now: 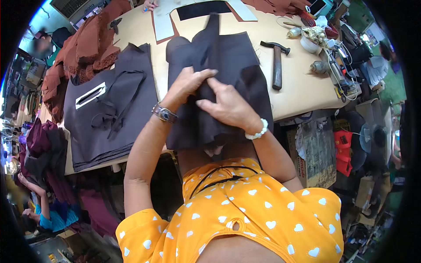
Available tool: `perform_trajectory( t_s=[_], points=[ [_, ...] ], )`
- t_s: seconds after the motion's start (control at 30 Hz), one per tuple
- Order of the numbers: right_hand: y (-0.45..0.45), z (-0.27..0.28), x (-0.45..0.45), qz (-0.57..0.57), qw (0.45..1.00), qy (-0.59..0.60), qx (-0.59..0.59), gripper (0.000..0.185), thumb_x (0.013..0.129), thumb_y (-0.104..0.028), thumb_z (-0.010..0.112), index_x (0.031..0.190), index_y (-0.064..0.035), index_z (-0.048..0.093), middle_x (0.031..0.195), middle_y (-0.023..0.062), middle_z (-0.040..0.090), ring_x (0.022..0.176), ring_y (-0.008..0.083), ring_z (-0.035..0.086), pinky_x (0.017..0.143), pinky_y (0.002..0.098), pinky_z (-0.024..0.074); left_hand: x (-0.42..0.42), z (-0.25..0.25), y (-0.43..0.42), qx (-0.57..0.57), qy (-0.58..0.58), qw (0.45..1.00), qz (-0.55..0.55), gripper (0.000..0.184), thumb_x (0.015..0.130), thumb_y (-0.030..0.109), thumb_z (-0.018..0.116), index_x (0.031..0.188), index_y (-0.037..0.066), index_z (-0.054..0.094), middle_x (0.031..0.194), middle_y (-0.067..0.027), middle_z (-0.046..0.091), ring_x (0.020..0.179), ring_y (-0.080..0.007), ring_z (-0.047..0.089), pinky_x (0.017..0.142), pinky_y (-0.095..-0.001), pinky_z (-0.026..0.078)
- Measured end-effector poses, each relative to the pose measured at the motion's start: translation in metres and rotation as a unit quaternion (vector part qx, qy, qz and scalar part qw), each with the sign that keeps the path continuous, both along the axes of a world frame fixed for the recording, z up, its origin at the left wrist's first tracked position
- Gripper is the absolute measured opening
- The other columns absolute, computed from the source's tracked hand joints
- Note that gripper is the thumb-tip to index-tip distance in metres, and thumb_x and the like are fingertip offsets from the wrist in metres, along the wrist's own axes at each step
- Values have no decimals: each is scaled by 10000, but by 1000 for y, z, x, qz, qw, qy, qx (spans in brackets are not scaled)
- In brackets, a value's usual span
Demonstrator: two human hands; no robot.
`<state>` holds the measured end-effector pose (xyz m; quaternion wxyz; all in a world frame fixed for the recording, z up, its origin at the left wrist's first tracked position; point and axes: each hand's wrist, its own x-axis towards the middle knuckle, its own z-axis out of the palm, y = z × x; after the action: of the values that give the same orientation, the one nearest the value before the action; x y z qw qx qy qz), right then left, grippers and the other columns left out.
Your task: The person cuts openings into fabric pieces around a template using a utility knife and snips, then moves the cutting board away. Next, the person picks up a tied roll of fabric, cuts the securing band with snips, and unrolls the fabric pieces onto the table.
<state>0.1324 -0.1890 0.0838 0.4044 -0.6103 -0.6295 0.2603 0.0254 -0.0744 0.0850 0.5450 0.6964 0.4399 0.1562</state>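
A dark brown sheet of leather or cloth (234, 52) lies in front of me over the table's near edge, with a raised strip or fold (213, 39) along its middle. My left hand (193, 82), with a watch at its wrist, is closed on this dark material, thumb stretched to the right; its other fingers are partly hidden. Close beside it, my right hand (230, 105), wearing a pale bead bracelet, rests on the sheet with thumb and fingers apart. Slight blur softens both hands. Left of them is a stack of similar dark pieces (131, 118), with thin straps (118, 105) and a white slotted frame (90, 95) on top.
On the pale table (302, 94) a hammer (277, 65) lies to the right. Rust-brown pieces (87, 44) are heaped at left. White patterns (164, 22) lie at the far side, near another person's hand (151, 5). A white bowl (310, 44) and cables crowd the right edge.
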Motion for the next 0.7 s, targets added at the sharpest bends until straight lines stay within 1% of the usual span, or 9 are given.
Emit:
perform_trajectory(
  t_s=[0.03, 0.1, 0.2, 0.23, 0.3, 0.43, 0.5, 0.57, 0.7],
  points=[
    [-1, -5, -4, 15, 999, -3, 34, 511, 787, -303, 615, 1061, 118, 517, 969, 332, 579, 958, 448, 556, 813, 445, 452, 2, -3, 8, -67, 24, 996, 48, 455, 774, 189, 636, 1147, -38, 509, 786, -59, 524, 696, -143, 513, 632, -267, 443],
    [-10, -7, 2, -56, 996, -67, 29, 518, 836, -389, 573, 1093, 60, 543, 969, 274, 597, 955, 408, 568, 848, 431, 437, -11, -15, 16, -90, -40, 994, 46, 514, 689, 181, 703, 1046, -120, 489, 828, -87, 558, 743, -161, 554, 654, -270, 466],
    [-23, -21, 33, -217, 953, -212, 28, 561, 836, -442, 558, 1129, 36, 546, 1039, 240, 562, 1015, 380, 531, 903, 425, 407, -25, -63, 34, -61, -180, 978, 83, 507, 705, 181, 686, 1075, -105, 489, 876, -112, 588, 793, -159, 587, 681, -247, 481],
    [-27, -38, 45, -272, 924, -267, 24, 585, 833, -458, 558, 1142, 39, 543, 1073, 234, 538, 1045, 372, 509, 925, 426, 393, -24, -13, -2, -71, -166, 973, 146, 464, 729, 124, 655, 1107, -85, 484, 919, -117, 609, 816, -160, 606, 730, -235, 493],
    [-42, -56, 58, -328, 899, -290, -22, 603, 819, -442, 584, 1161, 50, 517, 1158, 251, 498, 1104, 379, 472, 942, 442, 375, -41, -30, 12, -148, -241, 956, 76, 532, 741, 117, 636, 1187, -116, 463, 1063, -154, 590, 914, -160, 587, 785, -239, 472],
    [-69, -63, 53, -323, 938, -100, -74, 700, 763, -312, 682, 1261, 77, 382, 1218, 278, 462, 1132, 396, 465, 952, 428, 380, -74, -49, 24, -198, -336, 904, 175, 279, 804, 116, 593, 1039, -34, 589, 926, -110, 639, 797, -152, 620, 740, -238, 504],
    [-75, -69, 47, -347, 931, -103, -54, 716, 742, -277, 705, 1255, 93, 371, 1171, 288, 501, 1097, 406, 496, 934, 423, 400, -90, -59, 22, -130, -452, 868, 161, 251, 838, 121, 557, 1033, -35, 586, 901, -112, 647, 778, -159, 627, 741, -234, 504],
    [-76, -64, 43, -367, 925, -69, -77, 711, 743, -295, 702, 1238, 105, 384, 1150, 294, 517, 1080, 406, 511, 925, 425, 407, -117, -71, 41, -128, -481, 855, 143, 237, 858, 116, 524, 1028, -38, 584, 909, -118, 648, 789, -160, 631, 747, -232, 501],
    [-51, -57, 48, -364, 918, -130, -87, 685, 726, -309, 711, 1172, 131, 436, 1070, 300, 566, 1019, 410, 553, 888, 416, 435, -172, -70, 69, -61, -482, 857, 173, 211, 866, 121, 508, 986, -30, 593, 910, -113, 649, 785, -165, 634, 738, -241, 503]
  ],
)
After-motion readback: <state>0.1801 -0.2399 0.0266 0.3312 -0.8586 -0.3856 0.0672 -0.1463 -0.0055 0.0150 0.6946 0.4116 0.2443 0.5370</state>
